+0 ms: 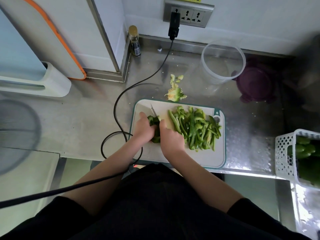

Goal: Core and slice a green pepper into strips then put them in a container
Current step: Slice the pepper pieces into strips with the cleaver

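On the white cutting board (pixel 199 158) my left hand (pixel 143 129) holds down a piece of green pepper (pixel 155 129), fingers curled over it. My right hand (pixel 170 137) grips the knife (pixel 154 111); its blade sticks out beyond the pepper piece, its handle is hidden in my fist. A heap of green pepper strips (pixel 195 129) lies on the board's right half. The pepper core (pixel 174 94) with scraps rests on the counter just past the board. A clear round container (pixel 223 63) stands open at the back right.
A purple lid (pixel 256 85) lies right of the container. A white perforated basket (pixel 285 153) with whole green peppers sits at the right edge. A black cable (pixel 121 94) runs from the wall socket (pixel 188 14) across the steel counter. A bottle (pixel 134 41) stands at the back.
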### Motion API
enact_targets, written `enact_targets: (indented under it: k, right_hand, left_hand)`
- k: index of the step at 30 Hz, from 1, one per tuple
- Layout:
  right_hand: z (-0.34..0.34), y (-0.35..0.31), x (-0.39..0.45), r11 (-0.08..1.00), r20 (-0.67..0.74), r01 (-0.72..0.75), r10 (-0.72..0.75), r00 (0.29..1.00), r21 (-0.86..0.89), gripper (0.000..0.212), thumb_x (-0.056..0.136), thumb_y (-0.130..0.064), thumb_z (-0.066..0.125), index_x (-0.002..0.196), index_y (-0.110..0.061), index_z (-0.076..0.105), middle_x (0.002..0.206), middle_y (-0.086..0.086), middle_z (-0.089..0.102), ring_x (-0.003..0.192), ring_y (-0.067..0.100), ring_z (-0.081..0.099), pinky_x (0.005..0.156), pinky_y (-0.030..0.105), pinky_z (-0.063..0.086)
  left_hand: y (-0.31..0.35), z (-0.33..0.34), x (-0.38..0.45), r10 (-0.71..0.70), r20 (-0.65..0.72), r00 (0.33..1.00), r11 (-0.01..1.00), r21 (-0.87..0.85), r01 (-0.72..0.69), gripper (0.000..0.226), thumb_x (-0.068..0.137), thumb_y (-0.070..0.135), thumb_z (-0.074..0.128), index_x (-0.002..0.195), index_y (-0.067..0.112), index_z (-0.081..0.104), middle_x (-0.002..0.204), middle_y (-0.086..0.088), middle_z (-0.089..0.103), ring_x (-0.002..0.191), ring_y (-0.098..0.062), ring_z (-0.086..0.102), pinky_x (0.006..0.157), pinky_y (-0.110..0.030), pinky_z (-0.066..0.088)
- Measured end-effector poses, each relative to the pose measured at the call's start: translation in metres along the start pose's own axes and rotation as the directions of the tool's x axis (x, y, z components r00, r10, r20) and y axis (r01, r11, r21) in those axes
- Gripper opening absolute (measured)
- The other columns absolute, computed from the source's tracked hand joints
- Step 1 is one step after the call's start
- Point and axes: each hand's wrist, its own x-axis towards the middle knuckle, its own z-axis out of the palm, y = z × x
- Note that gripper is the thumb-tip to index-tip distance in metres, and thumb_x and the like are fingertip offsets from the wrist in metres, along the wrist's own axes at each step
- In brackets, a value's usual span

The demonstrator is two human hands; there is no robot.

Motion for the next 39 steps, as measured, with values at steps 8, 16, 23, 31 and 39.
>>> enact_targets:
  k: [8, 16, 23, 31, 39]
  right_hand:
    - [-0.003, -0.002, 0.013, 0.995, -0.037, 0.065, -0.068, 0.997, -0.079, 0.052, 0.09, 0.007, 0.04, 0.137, -0.008, 0.023, 0.093, 0.008, 0.067, 0.077, 0.03, 0.067, 0.055, 0.032, 0.043]
    - [-0.019, 0.053, 0.001, 0.89, -0.151, -0.156, 0.241, 0.959, 0.429, 0.018, 0.102, -0.029, 0.034, 0.105, -0.011, 0.037, 0.072, 0.009, 0.057, 0.062, 0.031, 0.058, 0.056, 0.046, 0.054]
    - [-0.028, 0.044, -0.005, 0.805, -0.165, -0.142, 0.285, 0.944, 0.575, 0.019, 0.101, -0.03, 0.038, 0.108, -0.012, 0.039, 0.072, 0.009, 0.057, 0.061, 0.032, 0.059, 0.052, 0.053, 0.054]
    - [-0.019, 0.015, -0.003, 0.908, -0.087, -0.09, 0.137, 0.987, 0.408, 0.02, 0.102, -0.03, 0.036, 0.107, -0.011, 0.037, 0.084, 0.014, 0.063, 0.07, 0.035, 0.061, 0.061, 0.048, 0.054]
    - [-0.005, 0.01, 0.007, 0.955, -0.11, -0.106, 0.141, 0.984, 0.276, 0.024, 0.103, -0.028, 0.032, 0.117, -0.008, 0.037, 0.076, 0.007, 0.057, 0.062, 0.029, 0.055, 0.053, 0.033, 0.042]
  left_hand:
    - [-0.013, -0.007, -0.012, 0.004, -0.056, 0.998, 0.997, -0.071, -0.008, 0.026, 0.089, 0.013, 0.056, 0.099, 0.01, 0.031, 0.083, -0.004, 0.049, 0.067, -0.022, 0.055, 0.038, -0.026, 0.039]
    - [0.003, -0.013, 0.001, 0.077, -0.018, 0.997, 0.997, -0.01, -0.077, 0.024, 0.089, 0.009, 0.055, 0.098, 0.01, 0.033, 0.084, -0.004, 0.045, 0.071, -0.021, 0.054, 0.049, -0.039, 0.054]
    - [0.005, -0.008, 0.0, 0.087, 0.01, 0.996, 0.992, 0.095, -0.087, 0.026, 0.092, 0.013, 0.051, 0.108, 0.007, 0.031, 0.079, -0.004, 0.046, 0.075, -0.026, 0.056, 0.065, -0.052, 0.056]
    - [0.004, -0.005, -0.003, 0.116, -0.012, 0.993, 0.989, 0.092, -0.114, 0.016, 0.097, 0.014, 0.042, 0.106, 0.008, 0.03, 0.073, -0.003, 0.047, 0.06, -0.017, 0.05, 0.051, -0.039, 0.049]
    - [0.006, -0.001, 0.0, 0.133, -0.038, 0.99, 0.98, 0.156, -0.126, 0.019, 0.097, 0.015, 0.041, 0.11, 0.003, 0.033, 0.069, 0.001, 0.044, 0.058, -0.013, 0.045, 0.046, -0.031, 0.035]
